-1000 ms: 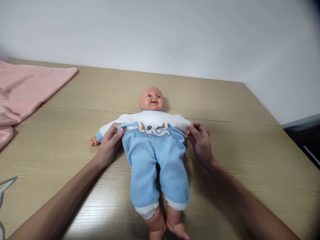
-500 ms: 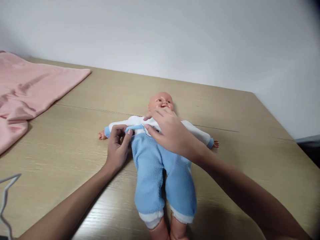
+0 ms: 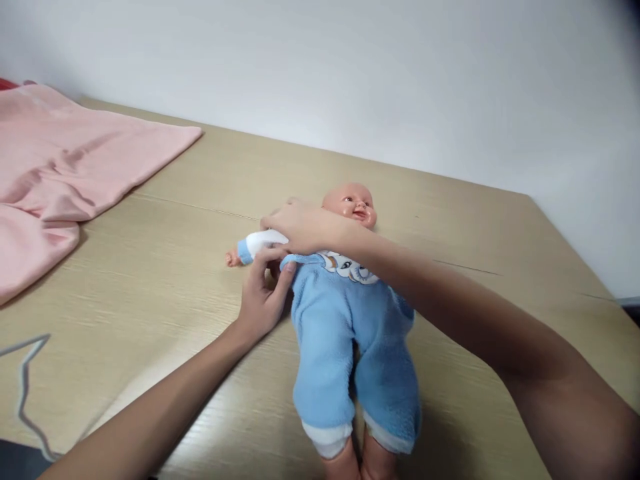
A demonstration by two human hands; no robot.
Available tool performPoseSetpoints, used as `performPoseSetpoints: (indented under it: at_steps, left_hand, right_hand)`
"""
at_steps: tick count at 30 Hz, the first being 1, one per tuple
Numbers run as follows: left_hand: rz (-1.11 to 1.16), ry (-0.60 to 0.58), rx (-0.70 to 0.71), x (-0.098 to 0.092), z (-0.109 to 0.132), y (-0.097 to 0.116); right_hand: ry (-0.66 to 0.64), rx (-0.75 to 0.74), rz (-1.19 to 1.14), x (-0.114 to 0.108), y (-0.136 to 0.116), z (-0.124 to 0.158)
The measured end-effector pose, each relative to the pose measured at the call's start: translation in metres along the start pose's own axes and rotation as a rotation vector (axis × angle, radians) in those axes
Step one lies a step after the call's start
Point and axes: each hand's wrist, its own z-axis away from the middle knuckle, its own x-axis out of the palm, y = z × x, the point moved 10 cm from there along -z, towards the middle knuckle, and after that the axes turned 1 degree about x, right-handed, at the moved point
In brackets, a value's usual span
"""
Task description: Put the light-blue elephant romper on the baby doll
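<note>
White wire is lying bent at the near left of the table. To its right, a baby doll is lying on its back, with bare legs pointing to the near side. Its blue trousers are looking soft and fleecy, so I am judging that the cloth is bending easily and not slipping; the strap edge at the top is offering a good place to hold. The left hand is nearly closed, pinching this edge at its left corner. Just beyond, the right hand is hovering or resting, I cannot tell which, over the white sleeve; its fingertips are hiding, so I cannot tell whether it is gripping something. The smooth, shiny head is looking harder and more slippery, though the whole doll is probably weighing little. Pink cloth is lying in folds at the far left.
</note>
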Motion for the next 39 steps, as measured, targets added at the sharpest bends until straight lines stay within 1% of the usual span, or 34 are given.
performPoseSetpoints:
  at_steps: [2,4,6,8,9,12,14,18,19,21,23,28,31,34,36,39]
  left_hand:
    - [0.006,-0.016,0.044,0.001,0.000,0.004]
    - [0.004,-0.041,0.104,0.002,0.001,0.011]
    - [0.011,-0.083,0.188,0.004,0.005,0.020]
    - [0.004,-0.112,0.265,0.004,0.010,0.026]
    - [-0.012,-0.108,0.282,0.002,0.012,0.025]
    - [-0.073,-0.033,0.278,-0.009,0.019,0.014]
    - [-0.064,-0.005,0.304,-0.012,0.024,0.009]
    - [0.083,-0.074,0.431,-0.006,0.029,0.012]
    - [0.120,-0.077,0.464,-0.006,0.029,0.013]
    - [0.173,-0.049,0.507,-0.007,0.027,0.015]
    - [0.223,-0.002,0.486,-0.009,0.024,0.014]
    - [0.305,0.112,0.312,-0.013,0.017,0.008]
    - [0.335,0.130,0.232,-0.012,0.014,0.006]
    - [0.341,0.136,0.196,-0.012,0.013,0.005]
    - [0.322,0.149,0.187,-0.013,0.012,0.005]
    - [0.255,0.195,0.203,-0.018,0.011,0.009]
  right_hand:
    - [0.096,0.003,-0.033,-0.015,-0.001,0.013]
    - [0.187,0.006,-0.147,-0.029,-0.001,0.030]
    - [0.236,0.020,-0.285,-0.036,0.004,0.045]
    - [0.268,0.031,-0.381,-0.038,0.008,0.057]
    - [0.278,0.032,-0.407,-0.038,0.010,0.062]
    - [0.305,0.030,-0.419,-0.034,0.015,0.071]
    - [0.294,0.005,-0.404,-0.029,0.014,0.073]
    - [0.209,-0.056,-0.427,-0.014,0.011,0.073]
    - [0.205,-0.056,-0.437,-0.012,0.013,0.073]
    - [0.222,-0.052,-0.454,-0.010,0.016,0.072]
    - [0.240,-0.051,-0.466,-0.008,0.019,0.072]
    - [0.219,-0.082,-0.489,0.004,0.019,0.069]
    - [0.202,-0.091,-0.504,0.010,0.021,0.070]
    - [0.198,-0.108,-0.503,0.010,0.022,0.071]
    - [0.186,-0.128,-0.498,0.008,0.018,0.074]
    - [0.114,-0.198,-0.464,0.006,-0.001,0.077]
